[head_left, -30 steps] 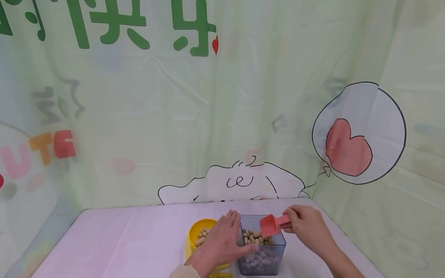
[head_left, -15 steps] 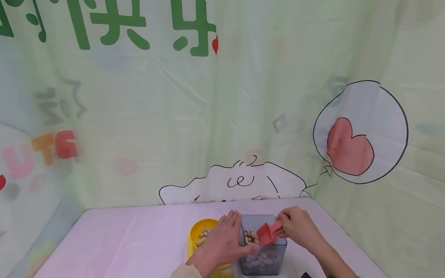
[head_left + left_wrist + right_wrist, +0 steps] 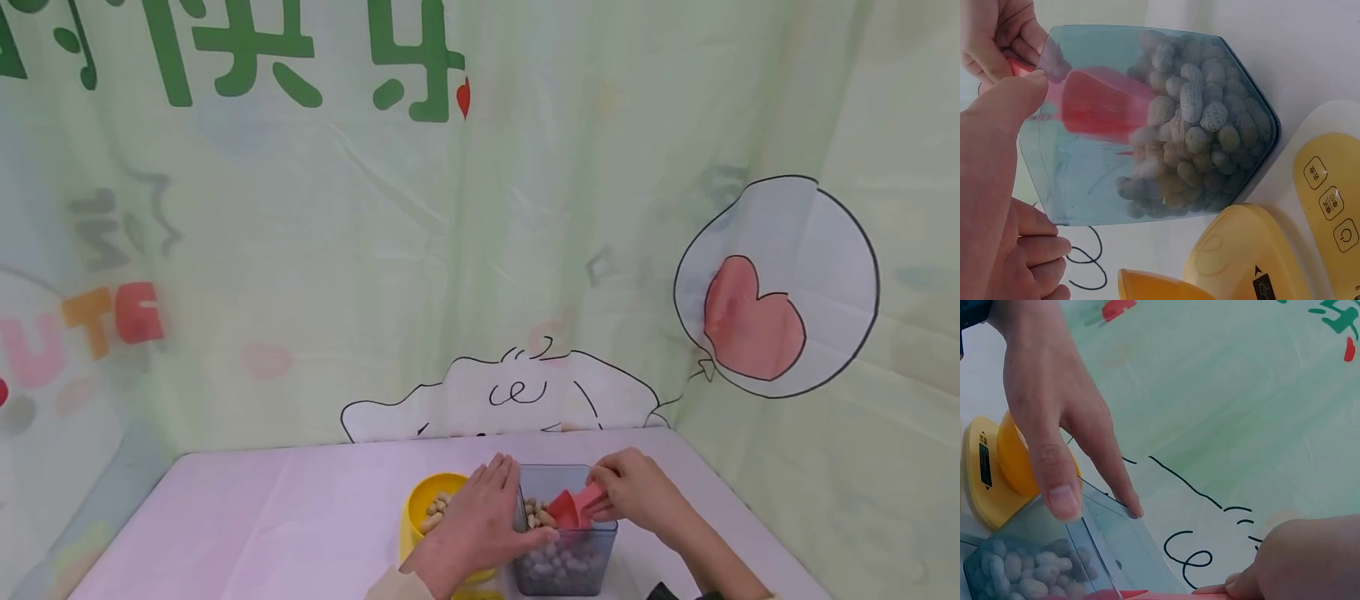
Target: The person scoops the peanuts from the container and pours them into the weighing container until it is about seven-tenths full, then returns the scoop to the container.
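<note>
Peanuts (image 3: 1191, 106) lay heaped in a clear bluish box (image 3: 592, 554), which stood between the person's two hands, right at the left fingers. Over its right-hand rim came the right hand (image 3: 633, 492), its fingers pinching the handle of a pink scoop (image 3: 564, 508). The scoop's head sat inside the box, to the left of those fingers and lower than they were, with its front edge against the peanuts; whether it held any, I couldn't tell.

The left hand (image 3: 480, 517) had its fingers straight and close together along the box's left rim, while the thumb was spread apart from them at the near rim, so that a corner of the box lay between thumb and fingers. A beige sleeve (image 3: 401, 585) ended just behind it.

On the outer side of the left fingers, partly hidden by the hand, was a yellow bowl (image 3: 420, 500) with some more peanuts in it. At its foot, nearer the person than the left fingers, was a white and yellow scale (image 3: 1329, 187) with buttons.

Around the hands spread a pale pink desk (image 3: 277, 517). Well beyond the fingertips hung a pale green curtain (image 3: 525, 208), printed with green characters (image 3: 255, 46), an outlined animal (image 3: 517, 408) and a balloon (image 3: 821, 250) bearing a red heart (image 3: 753, 325).
</note>
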`<act>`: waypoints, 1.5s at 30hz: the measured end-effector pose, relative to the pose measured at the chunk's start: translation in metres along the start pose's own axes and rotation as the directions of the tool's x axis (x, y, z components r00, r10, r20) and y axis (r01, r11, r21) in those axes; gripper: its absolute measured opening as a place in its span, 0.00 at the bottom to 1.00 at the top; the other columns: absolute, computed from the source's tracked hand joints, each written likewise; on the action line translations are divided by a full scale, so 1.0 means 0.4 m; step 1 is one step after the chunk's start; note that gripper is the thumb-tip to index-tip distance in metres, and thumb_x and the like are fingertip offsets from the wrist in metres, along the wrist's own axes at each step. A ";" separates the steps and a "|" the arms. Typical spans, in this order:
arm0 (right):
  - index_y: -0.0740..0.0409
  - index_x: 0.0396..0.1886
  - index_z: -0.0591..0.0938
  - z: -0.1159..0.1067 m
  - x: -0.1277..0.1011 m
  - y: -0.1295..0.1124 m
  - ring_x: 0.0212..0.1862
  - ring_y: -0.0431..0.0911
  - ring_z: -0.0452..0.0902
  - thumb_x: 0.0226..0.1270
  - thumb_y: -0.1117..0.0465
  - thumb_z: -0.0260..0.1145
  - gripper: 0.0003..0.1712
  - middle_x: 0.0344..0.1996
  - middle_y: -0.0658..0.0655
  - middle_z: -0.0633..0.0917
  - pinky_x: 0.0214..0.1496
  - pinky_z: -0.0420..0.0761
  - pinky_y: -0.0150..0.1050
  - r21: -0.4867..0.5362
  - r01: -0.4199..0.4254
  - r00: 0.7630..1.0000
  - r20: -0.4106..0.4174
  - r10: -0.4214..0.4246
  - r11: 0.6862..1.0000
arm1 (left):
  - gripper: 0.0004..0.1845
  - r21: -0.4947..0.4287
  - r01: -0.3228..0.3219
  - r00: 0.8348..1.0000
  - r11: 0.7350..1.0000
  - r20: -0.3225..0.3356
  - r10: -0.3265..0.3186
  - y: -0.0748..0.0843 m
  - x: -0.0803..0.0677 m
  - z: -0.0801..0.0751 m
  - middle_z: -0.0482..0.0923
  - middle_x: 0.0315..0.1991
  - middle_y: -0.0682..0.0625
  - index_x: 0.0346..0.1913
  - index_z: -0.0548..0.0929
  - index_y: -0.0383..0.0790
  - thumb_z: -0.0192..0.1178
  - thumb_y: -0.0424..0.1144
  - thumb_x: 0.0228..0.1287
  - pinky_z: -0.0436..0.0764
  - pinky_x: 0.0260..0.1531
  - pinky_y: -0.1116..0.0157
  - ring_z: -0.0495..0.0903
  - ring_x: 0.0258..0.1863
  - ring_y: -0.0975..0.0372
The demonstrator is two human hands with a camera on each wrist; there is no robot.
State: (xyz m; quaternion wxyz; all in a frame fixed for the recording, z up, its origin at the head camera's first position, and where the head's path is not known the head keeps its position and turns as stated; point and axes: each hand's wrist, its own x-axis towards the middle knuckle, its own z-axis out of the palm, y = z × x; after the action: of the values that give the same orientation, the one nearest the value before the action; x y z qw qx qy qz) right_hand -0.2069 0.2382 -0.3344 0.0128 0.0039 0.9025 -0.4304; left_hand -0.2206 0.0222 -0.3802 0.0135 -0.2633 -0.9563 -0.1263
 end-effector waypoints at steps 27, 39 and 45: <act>0.77 0.44 0.80 0.009 0.012 0.044 0.31 0.47 0.89 0.78 0.66 0.50 0.17 0.28 0.58 0.87 0.38 0.89 0.41 0.265 0.014 0.976 0.204 -0.070 0.964 | 0.56 -0.015 0.011 0.999 1.000 0.031 -0.011 0.000 0.005 0.007 0.55 0.79 0.48 0.78 0.57 0.43 0.45 0.80 0.57 0.61 0.76 0.54 0.55 0.78 0.56; 0.80 0.49 0.77 -0.006 0.009 0.064 0.36 0.49 0.90 0.81 0.62 0.46 0.22 0.33 0.61 0.89 0.41 0.88 0.40 0.398 -0.034 0.974 0.217 -0.058 0.917 | 0.57 -0.005 0.032 0.999 0.999 0.038 -0.032 0.002 0.007 0.008 0.55 0.79 0.48 0.78 0.57 0.44 0.47 0.81 0.55 0.62 0.75 0.54 0.55 0.78 0.57; 0.82 0.53 0.74 -0.019 0.004 0.069 0.39 0.51 0.90 0.81 0.61 0.47 0.23 0.35 0.62 0.89 0.45 0.88 0.41 0.476 -0.091 0.978 0.208 -0.012 0.875 | 0.56 -0.026 0.026 0.999 0.999 0.030 -0.025 -0.004 0.005 0.008 0.55 0.79 0.48 0.78 0.57 0.44 0.48 0.80 0.56 0.62 0.75 0.54 0.55 0.78 0.56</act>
State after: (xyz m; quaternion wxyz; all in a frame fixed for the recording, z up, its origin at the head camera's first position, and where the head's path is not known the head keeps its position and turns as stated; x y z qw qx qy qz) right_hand -0.2081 0.2616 -0.3512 0.1129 -0.0188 0.7601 -0.6397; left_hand -0.2231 0.0227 -0.3835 -0.0060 -0.2532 -0.9579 -0.1351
